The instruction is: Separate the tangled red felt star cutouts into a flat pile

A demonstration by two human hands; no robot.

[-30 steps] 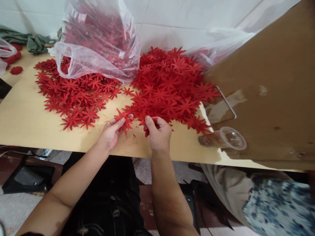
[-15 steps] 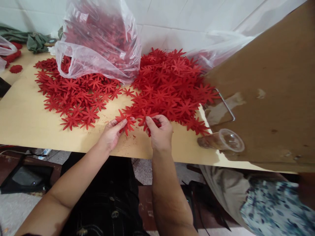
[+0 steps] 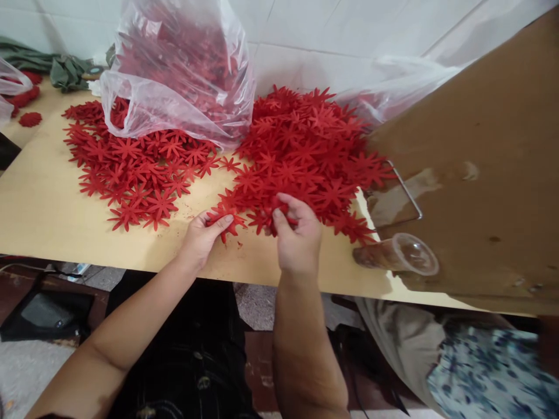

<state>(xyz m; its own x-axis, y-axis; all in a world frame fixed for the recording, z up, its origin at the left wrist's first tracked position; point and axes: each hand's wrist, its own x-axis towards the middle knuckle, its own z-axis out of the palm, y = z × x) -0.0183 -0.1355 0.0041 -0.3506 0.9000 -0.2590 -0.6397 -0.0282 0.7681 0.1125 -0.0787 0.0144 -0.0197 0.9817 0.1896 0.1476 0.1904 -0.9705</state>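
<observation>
My left hand [image 3: 201, 237] pinches a red flower-shaped piece [image 3: 230, 223] between thumb and fingers, low over the table's front part. To its right, my right hand [image 3: 297, 235] is closed on red flower pieces [image 3: 261, 219], at the near edge of a large heap of red flower pieces [image 3: 301, 151]. How many pieces the right hand holds is hidden by its fingers. A second, flatter heap of red flower pieces [image 3: 131, 163] spreads on the left. Behind it a clear plastic bag [image 3: 183, 75] is filled with more red pieces.
On the pale table [image 3: 52, 215], a clear plastic cup [image 3: 397, 254] lies at the right beside a tall brown board [image 3: 480, 174] with a metal handle. Green cloth [image 3: 67, 73] lies at the back left. A person in patterned clothing [image 3: 484, 366] is at the lower right.
My right hand has moved right, away from my left hand, and its fingers have curled more tightly over the pieces. My left hand has shifted slightly right and still holds its piece.
</observation>
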